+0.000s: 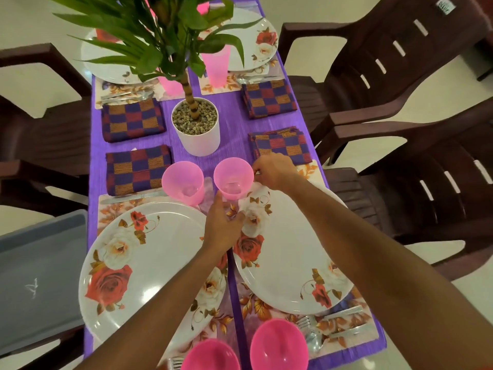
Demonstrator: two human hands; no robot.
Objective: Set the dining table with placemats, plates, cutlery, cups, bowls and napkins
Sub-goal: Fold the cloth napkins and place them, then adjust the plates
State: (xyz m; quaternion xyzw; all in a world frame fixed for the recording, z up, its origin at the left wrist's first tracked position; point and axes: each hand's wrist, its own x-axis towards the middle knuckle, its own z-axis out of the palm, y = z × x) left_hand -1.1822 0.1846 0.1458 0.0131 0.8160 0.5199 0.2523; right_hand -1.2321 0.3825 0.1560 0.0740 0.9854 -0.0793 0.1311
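Our left hand (222, 228) meets the tapered base of the translucent pink plastic cup (233, 177). Our right hand (274, 170) curls beside its round rim. We cannot tell whether either hand grips it.

A home dining room: a laid table (234, 121) with a purple cloth, brown plastic chairs (400, 65), a potted plant (196, 124).
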